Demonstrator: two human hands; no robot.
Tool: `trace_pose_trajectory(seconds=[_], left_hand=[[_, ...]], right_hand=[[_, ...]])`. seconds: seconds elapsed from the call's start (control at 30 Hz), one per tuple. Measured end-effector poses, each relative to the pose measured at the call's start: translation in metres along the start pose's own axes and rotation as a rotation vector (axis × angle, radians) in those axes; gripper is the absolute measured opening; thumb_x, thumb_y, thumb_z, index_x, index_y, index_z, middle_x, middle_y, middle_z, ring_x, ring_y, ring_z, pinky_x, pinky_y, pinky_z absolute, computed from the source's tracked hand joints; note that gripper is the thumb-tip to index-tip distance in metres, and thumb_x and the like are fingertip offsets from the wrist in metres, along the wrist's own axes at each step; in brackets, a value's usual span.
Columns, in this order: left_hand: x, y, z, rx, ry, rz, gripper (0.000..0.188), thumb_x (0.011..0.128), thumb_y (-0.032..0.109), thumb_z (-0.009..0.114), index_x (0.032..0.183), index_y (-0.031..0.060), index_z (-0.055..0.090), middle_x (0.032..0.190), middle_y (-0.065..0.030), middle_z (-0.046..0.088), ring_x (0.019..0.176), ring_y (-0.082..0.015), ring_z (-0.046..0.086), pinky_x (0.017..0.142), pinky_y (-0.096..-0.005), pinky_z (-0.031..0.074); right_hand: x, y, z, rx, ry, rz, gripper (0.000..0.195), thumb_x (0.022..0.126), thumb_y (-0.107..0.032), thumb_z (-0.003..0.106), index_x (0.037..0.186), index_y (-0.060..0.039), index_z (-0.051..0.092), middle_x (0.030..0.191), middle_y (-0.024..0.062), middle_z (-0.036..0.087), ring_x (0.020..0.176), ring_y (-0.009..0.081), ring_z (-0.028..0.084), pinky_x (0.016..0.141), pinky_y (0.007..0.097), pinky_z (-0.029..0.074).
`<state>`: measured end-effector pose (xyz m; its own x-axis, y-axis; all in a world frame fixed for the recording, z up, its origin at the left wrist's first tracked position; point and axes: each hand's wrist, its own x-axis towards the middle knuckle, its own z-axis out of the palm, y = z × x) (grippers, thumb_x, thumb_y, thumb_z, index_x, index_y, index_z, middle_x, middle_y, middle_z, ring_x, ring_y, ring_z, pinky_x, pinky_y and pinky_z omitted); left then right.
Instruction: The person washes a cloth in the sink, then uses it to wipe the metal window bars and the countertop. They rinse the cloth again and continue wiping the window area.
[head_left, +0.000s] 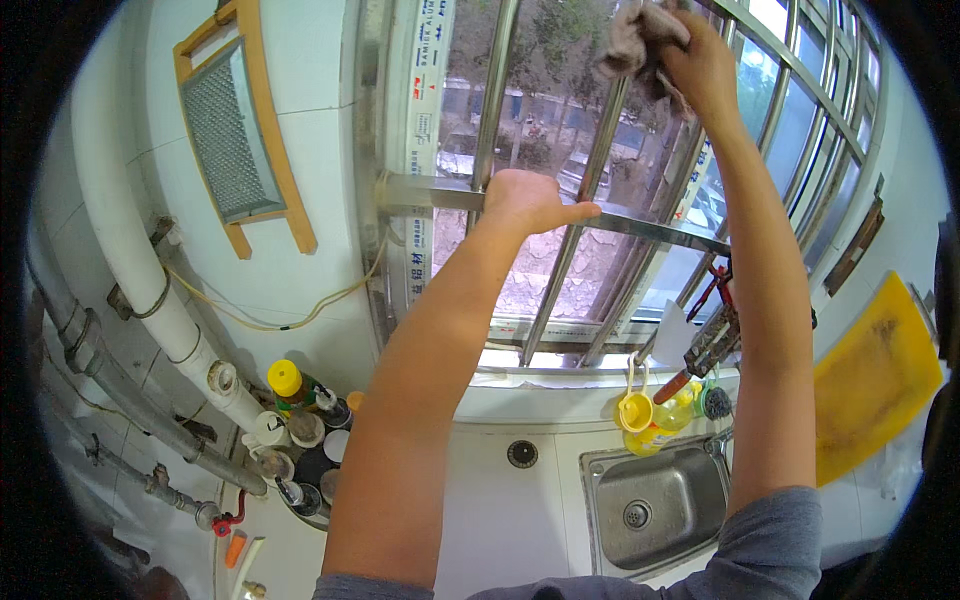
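My left hand (529, 201) grips the flat metal crossbar (652, 228) of the window grille, its thumb stretched along the bar. Higher up and to the right, my right hand (697, 64) holds a crumpled, greyish-pink cloth (641, 41) against an upright metal bar (607, 127) of the same grille. The cloth wraps over the upper part of that bar and hides it there. Behind the grille is a sliding window (517, 112), with trees and parked vehicles outside.
Below lies a white countertop (502, 510) with a stainless steel sink (660, 502). Bottles and jars (307, 435) crowd the left corner beside pipes (127, 217). A grater (232, 135) hangs on the left wall. A cleaver-like tool (709, 341), a yellow ladle (636, 411) and a yellow board (877, 375) are at right.
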<state>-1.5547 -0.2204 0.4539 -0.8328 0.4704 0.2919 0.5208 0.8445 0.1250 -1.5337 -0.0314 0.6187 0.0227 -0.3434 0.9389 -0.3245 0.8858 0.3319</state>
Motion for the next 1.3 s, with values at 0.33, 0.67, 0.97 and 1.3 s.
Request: trace_pose_trajectory(seconds=[0.33,0.67,0.97,1.3], left_hand=[[-0.003,-0.004,0.001,-0.002,0.078,-0.005,0.083,0.067,0.081,0.037,0.092,0.0077,0.067,0.090,-0.0123,0.066,0.088,-0.0278,0.063,0.074,-0.0357,0.048],[0.000,0.001,0.003,0.012,0.054,-0.019,0.090,0.067,0.084,0.034,0.103,0.0071,0.065,0.096,-0.0129,0.065,0.091,-0.0279,0.062,0.077,-0.0378,0.048],[-0.001,-0.005,0.004,0.032,0.060,-0.052,0.085,0.066,0.082,0.039,0.096,0.0081,0.067,0.093,-0.0111,0.066,0.091,-0.0272,0.063,0.076,-0.0368,0.048],[-0.004,-0.018,0.013,-0.384,0.472,0.204,0.057,0.076,0.058,0.056,0.099,0.0063,0.063,0.091,-0.0107,0.065,0.087,-0.0238,0.062,0.077,-0.0347,0.047]], right_hand=[[-0.083,-0.020,0.043,0.016,-0.438,0.072,0.032,0.069,-0.007,0.061,0.100,-0.0137,0.062,0.102,0.0135,0.056,0.096,0.0367,0.054,0.077,0.0420,0.046],[-0.015,0.012,0.001,-0.337,-0.236,-0.194,0.023,0.071,-0.017,0.062,0.094,-0.0128,0.062,0.091,0.0111,0.059,0.088,0.0316,0.057,0.076,0.0407,0.046],[-0.114,-0.020,0.028,-0.516,-0.779,-0.083,0.019,0.072,-0.009,0.059,0.091,-0.0123,0.060,0.088,0.0115,0.057,0.082,0.0281,0.063,0.064,0.0392,0.052],[-0.094,-0.046,-0.059,0.415,-0.792,0.537,0.041,0.069,-0.009,0.057,0.109,-0.0113,0.055,0.094,0.0075,0.060,0.090,0.0174,0.058,0.078,0.0317,0.047]])
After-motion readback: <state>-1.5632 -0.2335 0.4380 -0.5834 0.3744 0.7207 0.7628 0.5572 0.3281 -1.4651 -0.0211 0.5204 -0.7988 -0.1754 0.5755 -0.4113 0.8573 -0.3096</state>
